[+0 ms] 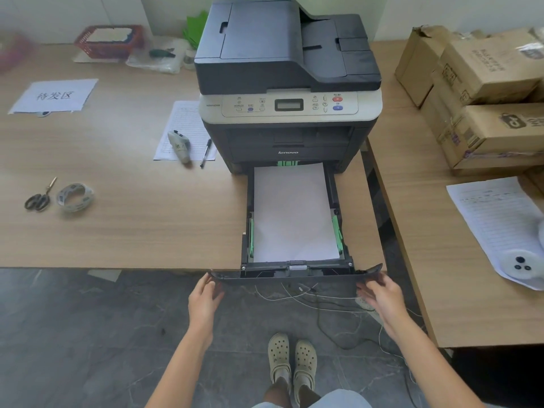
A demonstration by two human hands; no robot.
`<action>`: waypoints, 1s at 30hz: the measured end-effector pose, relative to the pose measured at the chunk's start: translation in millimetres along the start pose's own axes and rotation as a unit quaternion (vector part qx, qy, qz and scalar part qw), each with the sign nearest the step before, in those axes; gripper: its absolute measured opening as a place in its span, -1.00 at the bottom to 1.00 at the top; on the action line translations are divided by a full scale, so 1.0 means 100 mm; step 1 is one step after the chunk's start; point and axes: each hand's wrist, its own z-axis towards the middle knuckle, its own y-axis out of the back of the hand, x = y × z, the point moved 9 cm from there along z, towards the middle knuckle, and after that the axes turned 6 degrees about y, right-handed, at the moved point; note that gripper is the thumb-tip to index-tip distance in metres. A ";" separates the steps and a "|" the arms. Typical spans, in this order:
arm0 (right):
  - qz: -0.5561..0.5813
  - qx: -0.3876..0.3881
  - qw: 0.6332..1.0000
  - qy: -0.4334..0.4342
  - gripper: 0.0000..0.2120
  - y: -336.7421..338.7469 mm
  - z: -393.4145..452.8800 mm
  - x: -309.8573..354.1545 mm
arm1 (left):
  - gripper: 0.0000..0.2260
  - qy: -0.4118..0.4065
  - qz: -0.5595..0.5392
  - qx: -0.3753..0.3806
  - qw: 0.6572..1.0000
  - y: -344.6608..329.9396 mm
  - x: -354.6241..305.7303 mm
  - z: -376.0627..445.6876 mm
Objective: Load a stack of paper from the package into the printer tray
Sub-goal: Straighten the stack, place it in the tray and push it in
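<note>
A dark printer (287,69) stands on the wooden table (141,225). Its paper tray (332,187) is pulled out over the table's front edge. A white paper stack (293,213) lies flat in the tray between green guides (337,231). My left hand (204,301) is at the left end of the tray's front panel (294,275), fingertips touching it, fingers loosely spread. My right hand (381,301) sits just below the panel's right end, fingers apart. No paper package is in view.
Scissors (38,198) and a tape roll (75,197) lie on the table's left. A printed sheet with a pen (206,153) is beside the printer. Cardboard boxes (482,92) and a sheet (497,219) sit on the right table. Cables (318,301) run on the floor.
</note>
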 end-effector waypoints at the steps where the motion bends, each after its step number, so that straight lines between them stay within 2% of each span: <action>1: 0.006 0.001 1.000 0.006 -0.59 -0.02 -0.01 0.00 | -0.62 0.001 -0.001 -0.001 1.000 -0.01 0.03 -0.03; 5: 0.008 -0.006 1.000 0.024 -0.58 -0.04 -0.02 0.00 | -0.52 -0.009 0.021 -0.006 1.000 -0.06 0.12 -0.14; 9: -0.035 -0.033 0.996 0.071 -0.75 -0.01 -0.06 0.10 | -0.53 -0.037 0.064 -0.041 0.996 -0.08 0.07 -0.16; 11: -0.063 -0.044 0.992 0.096 -0.78 0.02 -0.05 0.11 | -0.52 -0.041 0.069 -0.044 0.996 -0.09 0.04 -0.13; 19: -0.065 -0.045 0.989 0.122 -0.64 0.01 -0.04 0.11 | -0.53 -0.066 0.083 -0.035 0.994 -0.07 -0.02 -0.02; 27: -0.034 -0.024 0.992 0.119 -0.71 -0.10 0.12 0.27 | -0.55 -0.080 0.074 -0.006 0.994 -0.20 -0.18 0.12; 30: -0.034 -0.031 0.992 0.120 -0.63 -0.15 0.19 0.31 | -0.52 -0.075 0.072 0.000 0.995 -0.29 -0.24 0.18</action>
